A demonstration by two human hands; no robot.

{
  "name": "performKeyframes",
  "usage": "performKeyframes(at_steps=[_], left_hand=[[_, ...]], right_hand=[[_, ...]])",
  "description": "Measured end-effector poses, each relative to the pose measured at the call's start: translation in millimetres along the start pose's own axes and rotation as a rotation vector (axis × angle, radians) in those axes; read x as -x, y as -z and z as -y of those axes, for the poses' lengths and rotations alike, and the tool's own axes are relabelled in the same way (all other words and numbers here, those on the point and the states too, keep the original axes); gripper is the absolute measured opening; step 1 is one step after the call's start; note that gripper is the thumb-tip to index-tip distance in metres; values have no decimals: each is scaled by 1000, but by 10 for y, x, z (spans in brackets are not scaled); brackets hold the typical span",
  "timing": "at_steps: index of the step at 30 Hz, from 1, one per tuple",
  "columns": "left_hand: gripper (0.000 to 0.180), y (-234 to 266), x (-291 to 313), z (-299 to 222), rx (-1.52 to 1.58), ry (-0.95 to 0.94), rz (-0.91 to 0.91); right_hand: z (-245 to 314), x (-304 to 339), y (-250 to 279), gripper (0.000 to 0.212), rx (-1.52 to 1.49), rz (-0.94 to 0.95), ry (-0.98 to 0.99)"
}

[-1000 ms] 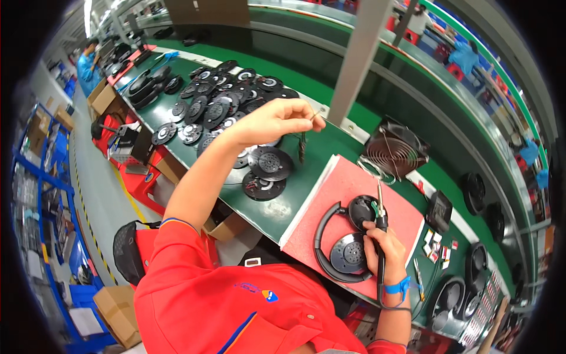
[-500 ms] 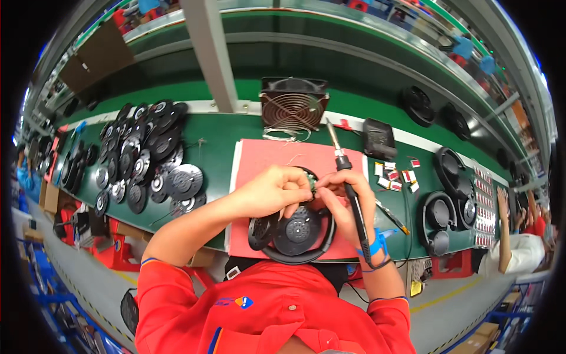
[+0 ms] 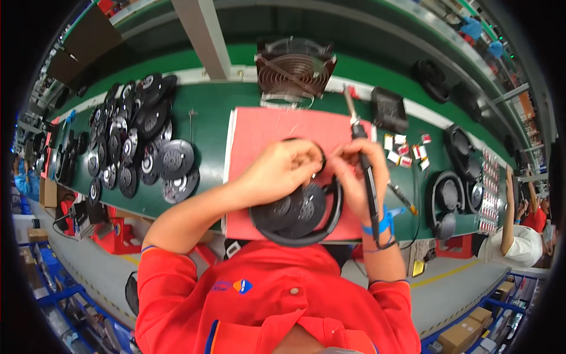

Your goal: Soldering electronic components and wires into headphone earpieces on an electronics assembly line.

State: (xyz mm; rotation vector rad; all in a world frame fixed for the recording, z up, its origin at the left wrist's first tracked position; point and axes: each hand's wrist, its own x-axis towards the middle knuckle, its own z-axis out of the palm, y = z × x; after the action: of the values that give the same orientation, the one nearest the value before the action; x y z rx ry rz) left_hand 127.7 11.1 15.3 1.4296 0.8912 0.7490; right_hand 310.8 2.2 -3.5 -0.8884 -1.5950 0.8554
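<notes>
A pair of black headphones [image 3: 299, 240] lies on the pink mat [image 3: 259, 127] in front of me, headband toward my body and ear cups inside the curve. My left hand [image 3: 282, 170] is closed at the far end of the headphones, with fingertips pinching the edge of a dark ear cup part; the exact grip is partly hidden. My right hand [image 3: 357, 177] carries a soldering iron [image 3: 370, 186], its tip pointing up and away. Thumb and forefinger of that hand come together close to the left fingertips; whether they also pinch a small part or wire cannot be made out.
A fan [image 3: 295, 68] stands beyond the mat, beside a black box [image 3: 389, 109]. Several small battery packs [image 3: 404, 150], tweezers [image 3: 404, 197] and more headphones [image 3: 446, 194] lie right. Round black speaker parts [image 3: 150, 121] pile up left. A co-worker [image 3: 522, 245] is far right.
My view has tilted, so the bench sits higher in the picture. The ear cups have turned under my left hand, and the green circuit board seen between my fingers is now hidden.
</notes>
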Motion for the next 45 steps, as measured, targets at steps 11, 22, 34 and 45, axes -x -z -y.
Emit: performKeyframes(at_steps=[11, 22, 34, 45], left_hand=[[10, 51, -11, -22, -75, -102, -107], [11, 50, -4, 37, -246, -293, -218], [13, 66, 22, -3, -9, -112, -204], [11, 86, 23, 54, -308, -349, -223]], right_hand=[[-39, -15, -33, 31, -86, 35, 8], [-72, 19, -36, 31, -51, 81, 48], [-53, 16, -75, 31, -86, 52, 1], [-67, 51, -81, 29, -12, 92, 24]])
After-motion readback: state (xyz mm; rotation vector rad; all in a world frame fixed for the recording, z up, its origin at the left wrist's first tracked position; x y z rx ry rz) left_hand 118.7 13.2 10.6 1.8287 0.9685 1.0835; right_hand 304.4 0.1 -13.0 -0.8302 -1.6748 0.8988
